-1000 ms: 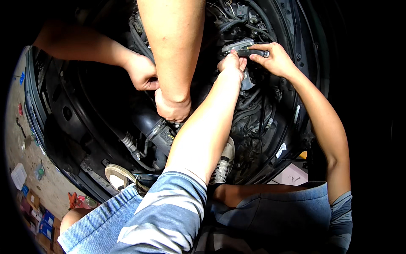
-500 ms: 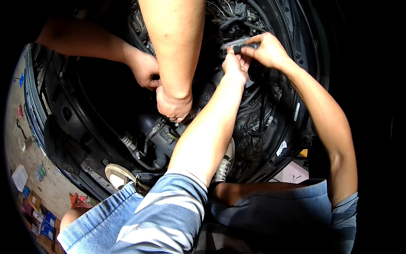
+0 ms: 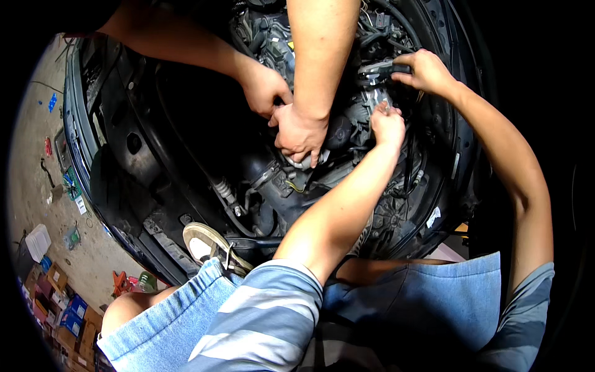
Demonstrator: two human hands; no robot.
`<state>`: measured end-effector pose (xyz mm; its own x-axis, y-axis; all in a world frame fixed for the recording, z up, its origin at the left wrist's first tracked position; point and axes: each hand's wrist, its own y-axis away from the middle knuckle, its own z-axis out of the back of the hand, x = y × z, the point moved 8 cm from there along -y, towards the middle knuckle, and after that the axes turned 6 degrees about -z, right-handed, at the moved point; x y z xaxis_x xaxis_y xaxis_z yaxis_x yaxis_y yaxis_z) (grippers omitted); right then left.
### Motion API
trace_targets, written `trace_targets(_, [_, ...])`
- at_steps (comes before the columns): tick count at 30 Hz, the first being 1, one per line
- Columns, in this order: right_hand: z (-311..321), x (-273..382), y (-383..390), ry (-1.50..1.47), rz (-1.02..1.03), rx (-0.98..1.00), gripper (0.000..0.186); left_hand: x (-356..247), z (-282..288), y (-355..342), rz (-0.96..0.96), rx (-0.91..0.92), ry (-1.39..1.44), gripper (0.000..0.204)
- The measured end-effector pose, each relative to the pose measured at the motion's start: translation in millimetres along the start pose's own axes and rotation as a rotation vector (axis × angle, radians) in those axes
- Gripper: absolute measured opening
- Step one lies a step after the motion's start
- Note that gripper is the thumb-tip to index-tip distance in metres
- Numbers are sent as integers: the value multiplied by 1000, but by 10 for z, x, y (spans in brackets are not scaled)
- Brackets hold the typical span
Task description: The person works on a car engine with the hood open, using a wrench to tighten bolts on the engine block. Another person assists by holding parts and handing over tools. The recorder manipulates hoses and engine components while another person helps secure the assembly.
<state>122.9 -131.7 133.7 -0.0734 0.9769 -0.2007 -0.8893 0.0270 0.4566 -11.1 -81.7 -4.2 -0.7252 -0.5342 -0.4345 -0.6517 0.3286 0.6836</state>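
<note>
Over the engine [image 3: 356, 121], my right hand [image 3: 427, 73] pinches a black, bar-like piece [image 3: 398, 69] between thumb and fingers; its exact kind is unclear. Just below and to its left, my left hand [image 3: 389, 127] is closed, fingertips bent at a grey metallic part [image 3: 376, 97]. Whatever lies inside those fingers is hidden. To the left, another person's hands work close together: one hand [image 3: 263, 90] is curled, while the other hand [image 3: 302, 133] reaches down onto a pale rounded part [image 3: 304, 162].
Dark hoses and a black housing [image 3: 273, 186] fill the bay, and a body edge [image 3: 455, 124] curves along the right. My shoe [image 3: 204, 243] stands inside at the lower left. Boxes [image 3: 73, 316] and red tools [image 3: 123, 283] lie on the floor [image 3: 59, 217].
My left hand has come away from my right and moved nearer me. My right hand keeps the black piece. The whole view has shifted, so the scene sits farther right.
</note>
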Motion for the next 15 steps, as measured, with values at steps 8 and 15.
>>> trace_targets(8, [-304,-14,-180,-262,-424,54,45,809,484,14,-40,-154,-282,28])
trace_targets(15, [-341,-291,-74,-242,-288,-16,43,216,457,348,-18,-181,-435,31])
